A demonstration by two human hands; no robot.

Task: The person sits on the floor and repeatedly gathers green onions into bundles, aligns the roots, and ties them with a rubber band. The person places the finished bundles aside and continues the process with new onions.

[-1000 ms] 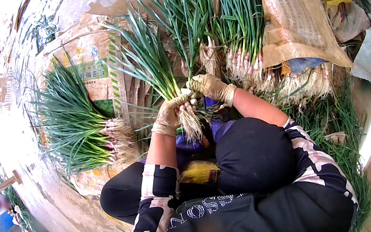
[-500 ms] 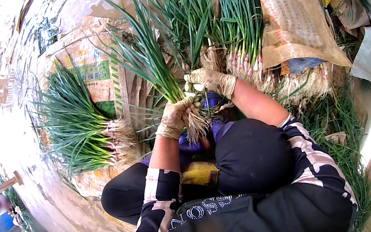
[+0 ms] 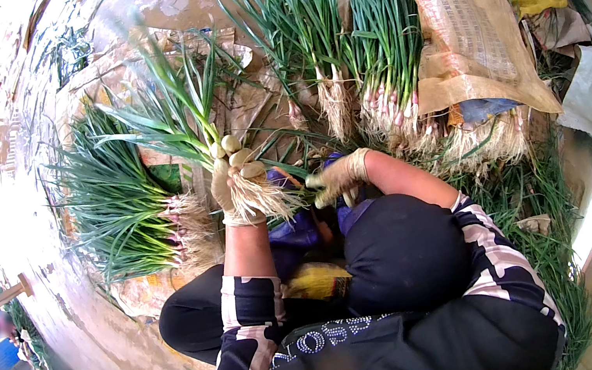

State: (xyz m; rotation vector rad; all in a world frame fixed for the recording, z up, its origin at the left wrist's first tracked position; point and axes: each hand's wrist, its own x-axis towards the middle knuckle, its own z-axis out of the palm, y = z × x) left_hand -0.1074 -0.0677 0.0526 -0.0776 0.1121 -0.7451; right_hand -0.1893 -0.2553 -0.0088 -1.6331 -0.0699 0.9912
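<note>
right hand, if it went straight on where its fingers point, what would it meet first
The right hand would probably meet the pale roots of the bunch in the left hand, though depth is unclear and a purple boot lies nearby.

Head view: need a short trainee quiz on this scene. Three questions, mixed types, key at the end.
1. Multiple choice: what grips the raised bunch of green plants? A) the right hand alone; B) the left hand alone; C) both hands together.
2. True or false: the right hand is gloved.
3. Fill in the blank: in the picture, the large tan sack lies to the ____ of the raised bunch.

Key: 1. B; 2. True; 3. right.
</note>
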